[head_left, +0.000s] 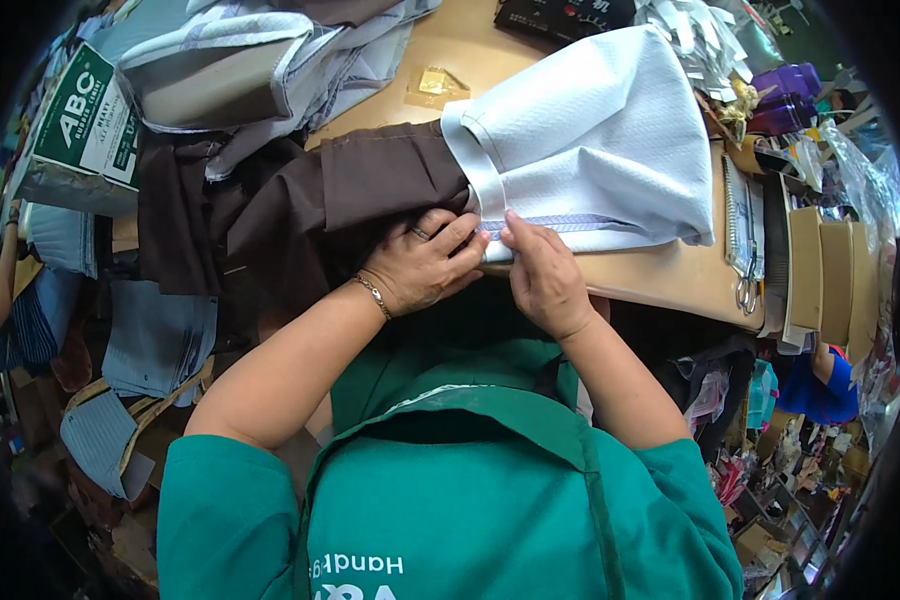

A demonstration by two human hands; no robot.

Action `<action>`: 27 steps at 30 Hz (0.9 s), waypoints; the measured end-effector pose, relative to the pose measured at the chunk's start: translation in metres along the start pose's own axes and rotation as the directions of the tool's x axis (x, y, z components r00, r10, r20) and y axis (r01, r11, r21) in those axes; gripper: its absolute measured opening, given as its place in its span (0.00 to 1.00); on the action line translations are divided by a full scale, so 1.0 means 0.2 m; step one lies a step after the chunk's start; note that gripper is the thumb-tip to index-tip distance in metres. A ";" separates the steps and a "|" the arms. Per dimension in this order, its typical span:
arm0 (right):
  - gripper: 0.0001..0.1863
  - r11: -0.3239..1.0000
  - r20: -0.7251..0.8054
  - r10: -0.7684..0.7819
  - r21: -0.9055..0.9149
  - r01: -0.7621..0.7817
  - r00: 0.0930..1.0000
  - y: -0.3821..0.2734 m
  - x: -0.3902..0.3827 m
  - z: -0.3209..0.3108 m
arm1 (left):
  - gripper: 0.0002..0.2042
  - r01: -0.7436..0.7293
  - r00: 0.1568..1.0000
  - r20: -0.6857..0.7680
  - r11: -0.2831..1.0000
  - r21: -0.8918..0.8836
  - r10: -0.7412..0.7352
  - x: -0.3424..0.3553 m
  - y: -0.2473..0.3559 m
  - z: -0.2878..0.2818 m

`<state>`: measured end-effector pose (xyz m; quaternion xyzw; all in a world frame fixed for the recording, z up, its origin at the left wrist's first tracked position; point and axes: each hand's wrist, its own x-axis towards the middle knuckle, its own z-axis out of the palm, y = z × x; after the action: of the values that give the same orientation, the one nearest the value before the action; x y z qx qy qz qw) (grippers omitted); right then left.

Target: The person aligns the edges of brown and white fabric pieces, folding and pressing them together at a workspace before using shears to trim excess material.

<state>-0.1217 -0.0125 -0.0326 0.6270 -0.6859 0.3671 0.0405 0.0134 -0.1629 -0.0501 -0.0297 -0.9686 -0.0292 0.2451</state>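
A white textured fabric piece [590, 130] with a band and a pale blue seam tape lies on the wooden table, joined to or overlapping dark brown cloth [380, 170]. My left hand [420, 262], wearing a ring and bracelet, has its fingers curled on the junction of brown cloth and white band. Just right of it, my right hand [550, 275] pinches the white piece's lower edge by the tape, thumb and forefinger close together. Some fingertips are hidden in the fabric.
Folded cloth [230, 70] and a green-white box [80, 120] are left; a notebook [737, 215], scissors [748, 292], purple bottle [780, 90] and cardboard [835, 280] are right. A co-worker's arm [0, 290] shows far left, another person's blue sleeve [815, 390] far right.
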 end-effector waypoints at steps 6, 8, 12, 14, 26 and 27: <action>0.29 0.811 -0.019 0.440 0.438 -0.388 0.898 0.05 -0.01 -0.25 | 0.20 0.059 0.998 -0.009 0.978 -0.202 -0.062 -0.03 0.00 -0.05; 0.30 0.969 -0.461 0.228 0.018 -0.247 0.858 0.15 -0.06 -0.40 | 0.19 0.048 0.996 -0.064 0.962 -0.268 -0.067 -0.03 0.03 -0.09; 0.46 0.790 -0.576 0.501 0.001 -0.613 0.646 0.34 -0.08 -0.68 | 0.11 -0.001 0.981 -0.190 0.980 -0.201 -0.038 0.19 0.11 -0.25; 0.50 0.382 -0.185 0.923 0.317 -0.868 0.338 0.29 0.01 -0.70 | 0.15 0.143 0.968 -0.192 0.985 -0.094 -0.159 0.32 0.03 -0.26; 0.27 0.766 -0.777 0.457 0.095 -0.636 0.434 -0.46 -0.76 -1.52 | 0.25 0.473 0.835 0.543 0.388 -0.791 0.089 0.26 0.24 -0.36; 0.30 0.689 -0.888 0.322 -0.018 -0.724 0.329 -0.62 -0.86 -1.67 | 0.23 0.488 0.836 0.545 0.355 -0.797 0.073 0.28 0.25 -0.32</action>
<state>-0.1111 0.3235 0.1775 0.0829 -0.8070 0.4544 0.3680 -0.0027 -0.1161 0.0343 -0.0376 -0.8083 -0.5827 -0.0747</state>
